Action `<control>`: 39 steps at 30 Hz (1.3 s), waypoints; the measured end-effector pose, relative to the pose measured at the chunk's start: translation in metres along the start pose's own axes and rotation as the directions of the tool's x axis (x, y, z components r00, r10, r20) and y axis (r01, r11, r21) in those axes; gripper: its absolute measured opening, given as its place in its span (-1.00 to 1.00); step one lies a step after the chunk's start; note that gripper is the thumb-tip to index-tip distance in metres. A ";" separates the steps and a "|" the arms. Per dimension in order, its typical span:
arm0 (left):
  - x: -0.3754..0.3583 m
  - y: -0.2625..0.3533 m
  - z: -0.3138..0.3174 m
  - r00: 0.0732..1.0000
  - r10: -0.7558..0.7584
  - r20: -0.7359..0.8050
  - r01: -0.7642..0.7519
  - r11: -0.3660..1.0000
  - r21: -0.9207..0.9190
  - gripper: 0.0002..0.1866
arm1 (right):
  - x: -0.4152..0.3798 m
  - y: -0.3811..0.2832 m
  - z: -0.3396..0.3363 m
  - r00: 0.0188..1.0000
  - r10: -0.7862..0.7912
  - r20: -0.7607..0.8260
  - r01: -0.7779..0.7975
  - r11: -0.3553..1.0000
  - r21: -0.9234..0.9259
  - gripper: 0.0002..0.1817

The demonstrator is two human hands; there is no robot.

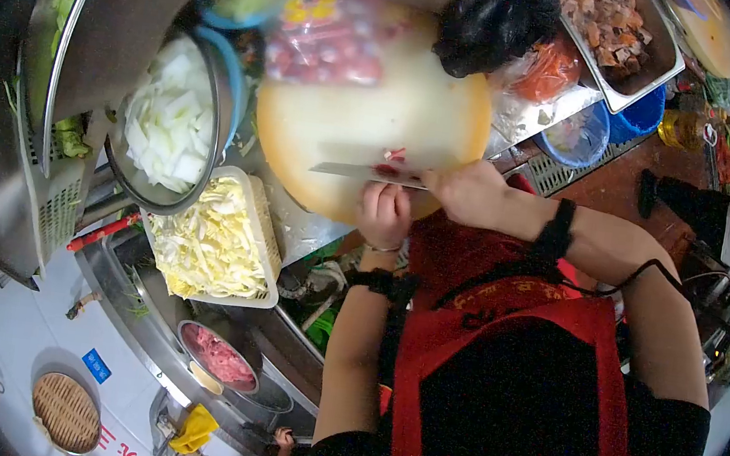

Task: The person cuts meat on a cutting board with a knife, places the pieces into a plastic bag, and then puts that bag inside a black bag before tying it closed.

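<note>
A kitchen knife [345, 170] lies across the near part of a round chopping board [292, 151], its handle wrapped in my right hand [469, 193]. My left hand [384, 216] is close against the near side of the blade, its fingers curled. Whatever those fingertips hold is hidden by the fingers and blade. Just beyond the blade, a small dark red piece [385, 168] and some pink-white bits [395, 154] rest on the board. A clear printed bag [327, 50] of pinkish-red pieces sits on the board's far left side, slightly blurred.
Left are a bowl of white sliced vegetable [172, 127] and a basket [270, 244] of shredded cabbage. A black plastic bag [500, 21] and a metal tray [671, 70] of brown chunks stand at far right. Another person's hand [284, 438] shows at the bottom.
</note>
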State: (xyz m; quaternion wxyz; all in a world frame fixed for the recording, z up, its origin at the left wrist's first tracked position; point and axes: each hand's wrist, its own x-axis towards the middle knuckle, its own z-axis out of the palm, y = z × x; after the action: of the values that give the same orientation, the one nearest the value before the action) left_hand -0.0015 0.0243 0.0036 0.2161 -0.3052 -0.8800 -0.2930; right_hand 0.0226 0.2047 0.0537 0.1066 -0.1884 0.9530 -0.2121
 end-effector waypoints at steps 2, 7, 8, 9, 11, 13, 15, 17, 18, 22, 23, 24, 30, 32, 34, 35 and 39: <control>-0.002 -0.001 0.001 1.000 -0.027 0.012 0.027 1.000 -0.012 -0.93 | 0.001 0.000 -0.006 0.997 0.039 0.073 -0.041 0.999 0.015 -0.46; 0.002 -0.002 0.001 0.999 -0.028 -0.018 0.027 0.999 -0.042 -0.91 | -0.022 0.016 -0.038 0.970 0.139 0.197 -0.158 0.984 0.084 -0.47; 0.000 -0.001 0.001 0.999 -0.031 -0.031 0.029 0.999 -0.043 -0.91 | -0.029 0.019 -0.038 0.971 0.150 0.186 -0.169 0.981 0.093 -0.49; 0.000 0.000 0.001 0.999 -0.036 -0.028 0.035 0.999 -0.042 -0.91 | -0.032 0.019 -0.041 0.972 0.162 0.171 -0.181 0.978 0.104 -0.50; 0.002 0.001 0.000 0.998 -0.042 -0.038 0.040 0.997 -0.067 -0.91 | -0.038 0.014 -0.054 0.982 0.129 0.136 -0.146 0.981 0.125 -0.58; 0.000 0.000 0.000 0.999 -0.044 -0.029 0.042 0.998 -0.048 -0.91 | -0.040 0.010 -0.063 0.979 0.088 0.181 -0.106 0.990 0.091 -0.67; 0.000 0.001 0.001 0.999 -0.045 -0.023 0.044 0.998 -0.034 -0.91 | -0.039 0.010 -0.062 0.977 0.086 0.196 -0.102 0.992 0.069 -0.69; 0.000 0.001 -0.001 1.000 -0.027 -0.008 0.027 0.999 -0.031 -0.90 | -0.039 0.011 -0.062 0.973 0.080 0.215 -0.093 0.994 0.051 -0.71; 0.001 0.001 -0.001 1.000 -0.030 -0.007 0.030 0.999 -0.030 -0.90 | -0.038 0.010 -0.062 0.976 0.072 0.207 -0.083 0.995 0.049 -0.71; -0.003 -0.003 0.000 1.000 -0.027 -0.007 0.027 0.999 -0.041 -0.90 | -0.026 0.003 -0.057 0.970 0.075 0.231 -0.090 0.995 0.053 -0.72; -0.005 -0.004 0.001 1.000 -0.030 -0.008 0.030 0.999 -0.040 -0.90 | -0.019 0.000 -0.044 0.970 0.076 0.232 -0.091 0.994 0.054 -0.72; -0.005 -0.005 0.001 1.000 -0.030 -0.008 0.029 0.999 -0.040 -0.90 | -0.009 -0.003 -0.025 0.991 0.045 0.127 -0.053 0.996 0.067 -0.72; -0.006 -0.005 -0.001 0.998 -0.001 0.055 0.002 1.000 -0.021 -0.93 | 0.011 -0.016 -0.023 0.996 0.059 0.066 -0.068 0.988 0.140 -0.72; -0.003 -0.002 0.002 0.999 -0.039 -0.025 0.037 0.997 -0.069 -0.92 | -0.003 -0.005 -0.027 0.999 0.037 -0.034 -0.031 0.986 0.166 -0.72; 0.001 -0.001 0.000 0.999 -0.028 -0.030 0.028 0.999 -0.027 -0.93 | -0.018 0.007 -0.026 0.998 0.056 -0.034 -0.052 0.992 0.119 -0.76; 0.000 -0.001 -0.002 1.000 -0.014 -0.024 0.014 1.000 0.014 -0.93 | -0.023 0.009 -0.026 0.998 0.056 -0.027 -0.052 0.991 0.122 -0.76; -0.004 -0.002 -0.001 0.999 -0.051 -0.010 0.050 0.998 -0.045 -0.92 | -0.036 0.007 -0.044 0.999 0.048 -0.008 -0.047 0.992 0.121 -0.80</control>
State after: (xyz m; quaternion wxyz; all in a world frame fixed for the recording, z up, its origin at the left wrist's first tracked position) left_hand 0.0001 0.0212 0.0012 0.2063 -0.2860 -0.8794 -0.3198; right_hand 0.0406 0.2414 0.0939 0.1174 -0.1575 0.9432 -0.2679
